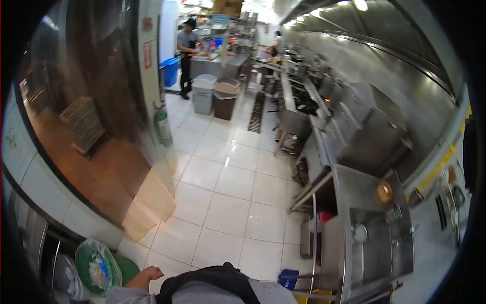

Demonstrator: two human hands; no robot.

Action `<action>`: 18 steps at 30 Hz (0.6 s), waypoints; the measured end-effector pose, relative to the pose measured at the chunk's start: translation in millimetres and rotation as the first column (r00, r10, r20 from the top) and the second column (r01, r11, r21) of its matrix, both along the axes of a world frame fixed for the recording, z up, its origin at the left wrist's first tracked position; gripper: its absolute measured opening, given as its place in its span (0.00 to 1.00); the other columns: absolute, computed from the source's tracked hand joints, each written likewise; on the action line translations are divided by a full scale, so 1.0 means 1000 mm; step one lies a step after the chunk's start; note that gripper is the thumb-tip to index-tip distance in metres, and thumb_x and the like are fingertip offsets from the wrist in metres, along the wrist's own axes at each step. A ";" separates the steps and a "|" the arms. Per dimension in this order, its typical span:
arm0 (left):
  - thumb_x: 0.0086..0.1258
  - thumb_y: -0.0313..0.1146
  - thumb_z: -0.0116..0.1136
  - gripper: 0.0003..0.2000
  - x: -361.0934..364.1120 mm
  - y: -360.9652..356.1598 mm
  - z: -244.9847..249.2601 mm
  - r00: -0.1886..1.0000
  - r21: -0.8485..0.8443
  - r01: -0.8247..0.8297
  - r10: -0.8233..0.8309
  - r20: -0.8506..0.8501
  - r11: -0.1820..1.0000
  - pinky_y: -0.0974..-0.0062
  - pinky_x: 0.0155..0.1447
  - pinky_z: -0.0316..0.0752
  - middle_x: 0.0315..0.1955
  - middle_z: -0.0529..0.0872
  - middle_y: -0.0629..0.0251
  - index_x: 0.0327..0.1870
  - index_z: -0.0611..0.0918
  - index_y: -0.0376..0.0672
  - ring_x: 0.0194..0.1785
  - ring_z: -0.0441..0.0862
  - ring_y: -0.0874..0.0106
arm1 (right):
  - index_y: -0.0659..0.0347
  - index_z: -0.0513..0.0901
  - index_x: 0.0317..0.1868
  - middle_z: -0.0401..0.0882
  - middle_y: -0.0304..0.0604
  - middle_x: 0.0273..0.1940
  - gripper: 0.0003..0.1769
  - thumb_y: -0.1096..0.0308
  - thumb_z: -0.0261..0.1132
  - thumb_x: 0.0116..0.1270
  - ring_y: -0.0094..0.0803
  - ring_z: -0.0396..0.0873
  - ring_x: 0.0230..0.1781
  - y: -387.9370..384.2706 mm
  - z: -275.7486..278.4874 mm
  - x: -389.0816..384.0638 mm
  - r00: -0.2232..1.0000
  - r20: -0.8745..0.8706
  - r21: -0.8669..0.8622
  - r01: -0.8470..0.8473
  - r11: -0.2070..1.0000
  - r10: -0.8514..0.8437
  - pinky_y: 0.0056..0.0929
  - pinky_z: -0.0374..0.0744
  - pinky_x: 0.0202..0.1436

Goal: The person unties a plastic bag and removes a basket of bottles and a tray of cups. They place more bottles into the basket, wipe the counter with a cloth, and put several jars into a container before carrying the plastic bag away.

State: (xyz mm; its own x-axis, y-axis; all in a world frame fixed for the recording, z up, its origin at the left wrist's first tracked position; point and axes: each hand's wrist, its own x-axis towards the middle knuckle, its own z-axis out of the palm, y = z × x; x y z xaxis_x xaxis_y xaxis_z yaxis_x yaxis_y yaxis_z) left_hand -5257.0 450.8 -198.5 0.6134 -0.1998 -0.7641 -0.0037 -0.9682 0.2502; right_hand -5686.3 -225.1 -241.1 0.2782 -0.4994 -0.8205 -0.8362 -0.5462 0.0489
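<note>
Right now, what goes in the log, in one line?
left hand: fist | near: green bin | right hand: unseen | floor: white tiles

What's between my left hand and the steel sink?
Head view: only bare white floor tiles lie between the left hand and the steel sink.

Left hand (151,273) barely peeks past the grey sleeve (124,295), fingers curled away, so there's no telling its grip; the right hand is outside the frame. The green bin (98,267) is cut by the bottom edge. The far person (188,48) at the bench (215,65) (and a second person (277,44)) is too small to read
</note>
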 end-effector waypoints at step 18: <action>0.66 0.46 0.55 0.19 0.353 -0.056 -0.096 0.963 0.101 -0.185 0.201 -0.181 0.978 0.59 0.59 0.75 0.51 0.86 0.56 0.52 0.85 0.48 0.55 0.82 0.56 | 0.59 0.80 0.48 0.83 0.57 0.43 0.17 0.55 0.63 0.67 0.55 0.81 0.46 -0.100 -0.072 0.829 0.610 0.565 0.020 -0.683 0.730 0.556 0.46 0.79 0.49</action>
